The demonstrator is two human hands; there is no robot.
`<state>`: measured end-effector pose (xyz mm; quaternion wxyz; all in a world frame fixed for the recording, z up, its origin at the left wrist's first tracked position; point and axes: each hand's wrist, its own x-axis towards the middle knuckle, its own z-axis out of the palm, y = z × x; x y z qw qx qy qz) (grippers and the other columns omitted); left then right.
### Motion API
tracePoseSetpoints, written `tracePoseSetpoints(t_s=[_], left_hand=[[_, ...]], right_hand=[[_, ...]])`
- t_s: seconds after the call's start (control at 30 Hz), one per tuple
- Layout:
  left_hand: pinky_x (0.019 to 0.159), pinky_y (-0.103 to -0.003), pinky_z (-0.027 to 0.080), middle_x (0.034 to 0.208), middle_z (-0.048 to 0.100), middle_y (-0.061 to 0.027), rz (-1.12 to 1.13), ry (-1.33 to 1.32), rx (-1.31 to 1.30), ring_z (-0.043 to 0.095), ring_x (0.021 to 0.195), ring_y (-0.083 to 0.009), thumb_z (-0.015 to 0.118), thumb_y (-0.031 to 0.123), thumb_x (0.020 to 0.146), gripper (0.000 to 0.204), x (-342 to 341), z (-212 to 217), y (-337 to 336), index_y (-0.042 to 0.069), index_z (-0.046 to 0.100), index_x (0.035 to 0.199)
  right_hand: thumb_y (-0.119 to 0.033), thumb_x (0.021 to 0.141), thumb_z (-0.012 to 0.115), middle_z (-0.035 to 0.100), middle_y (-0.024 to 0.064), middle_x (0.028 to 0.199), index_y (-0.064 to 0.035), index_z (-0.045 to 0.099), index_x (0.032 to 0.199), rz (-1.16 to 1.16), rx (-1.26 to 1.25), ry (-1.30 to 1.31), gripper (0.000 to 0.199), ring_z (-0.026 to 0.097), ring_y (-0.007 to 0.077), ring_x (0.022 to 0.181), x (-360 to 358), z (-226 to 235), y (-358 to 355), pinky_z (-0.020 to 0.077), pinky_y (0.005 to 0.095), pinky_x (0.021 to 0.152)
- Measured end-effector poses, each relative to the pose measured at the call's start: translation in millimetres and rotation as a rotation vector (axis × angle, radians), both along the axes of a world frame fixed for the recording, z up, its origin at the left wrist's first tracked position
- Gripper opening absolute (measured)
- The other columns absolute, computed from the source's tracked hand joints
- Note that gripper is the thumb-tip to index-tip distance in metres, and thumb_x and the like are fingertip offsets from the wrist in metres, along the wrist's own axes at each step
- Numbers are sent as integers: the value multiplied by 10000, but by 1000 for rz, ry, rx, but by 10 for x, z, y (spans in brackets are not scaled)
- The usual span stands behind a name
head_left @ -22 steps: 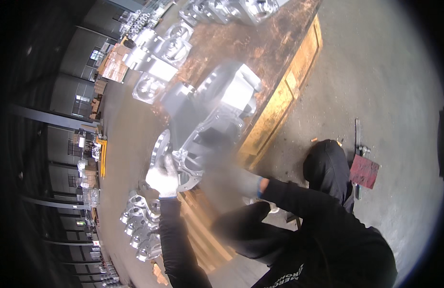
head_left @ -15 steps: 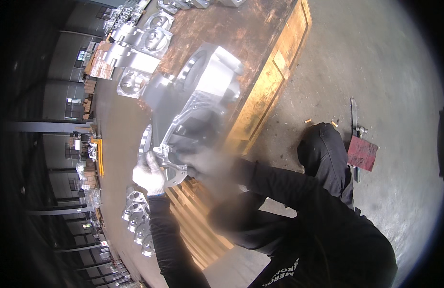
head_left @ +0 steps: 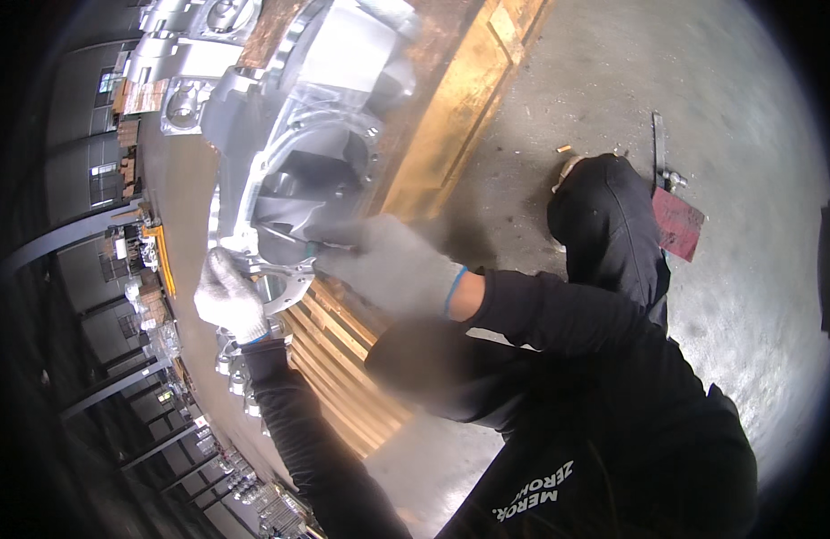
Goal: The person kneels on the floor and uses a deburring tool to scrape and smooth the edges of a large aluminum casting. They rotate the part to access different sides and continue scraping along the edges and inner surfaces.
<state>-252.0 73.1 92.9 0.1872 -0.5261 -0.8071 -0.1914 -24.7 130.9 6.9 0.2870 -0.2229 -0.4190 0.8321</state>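
Note:
A large silvery machined metal casting (head_left: 253,184) with a wide round opening lies over the wooden crate's near end. My left hand (head_left: 226,295), in a white knitted glove, is closed on the lower left edge of the casting, beside a flange with a round hole. My right hand (head_left: 388,262), in a similar glove with a blue cuff edge, is blurred and closed round a slim hand tool (head_left: 287,236). Its thin metal shaft points left into the casting's lower opening. The gloved fingers hide most of its handle.
The wooden crate (head_left: 451,90) reaches away to the upper right. More castings (head_left: 181,58) stand at the upper left. A slatted wooden pallet (head_left: 343,377) lies below. On the floor at right are a red plate (head_left: 677,223) and a metal bar (head_left: 657,139).
The view has shifted, so the casting and crate sit higher and further left. My right hand has come clear of the casting's shadow, and the tool's shaft shows. My left hand keeps its hold.

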Motion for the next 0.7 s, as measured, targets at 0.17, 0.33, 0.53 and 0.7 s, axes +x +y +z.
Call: tracePoseSetpoints(t_s=[0.17, 0.33, 0.53, 0.7], left_hand=[[672, -387, 550, 735, 724, -129, 33, -58, 6, 656, 654, -183, 529, 449, 1104, 555, 49, 1, 13, -43, 755, 980], [618, -371, 542, 656, 710, -103, -61, 82, 41, 681, 612, -167, 621, 411, 1061, 463, 26, -33, -12, -13, 795, 998], [647, -387, 557, 727, 748, -139, -15, 18, 83, 716, 653, -195, 612, 436, 1059, 496, 13, -45, 30, -19, 800, 995], [638, -371, 544, 726, 747, -118, -21, 44, 87, 683, 628, -196, 582, 421, 1084, 516, 15, -47, 41, -45, 781, 988]], right_hand=[[-171, 1008, 629, 792, 142, 926, -52, 739, 1294, -286, 280, 106, 329, 729, 218, 765, -209, 42, 111, 583, 406, 740], [-125, 989, 621, 793, 165, 1140, -7, 740, 1252, -166, 236, 34, 312, 752, 230, 995, 152, 61, 50, 564, 367, 943], [-230, 947, 636, 737, 232, 898, 12, 733, 1208, -71, 78, -1, 369, 731, 293, 785, -233, 25, 72, 570, 404, 740], [-200, 972, 583, 659, 134, 778, -2, 723, 1210, -25, 135, 99, 340, 649, 217, 654, -130, -282, -320, 530, 377, 618]])
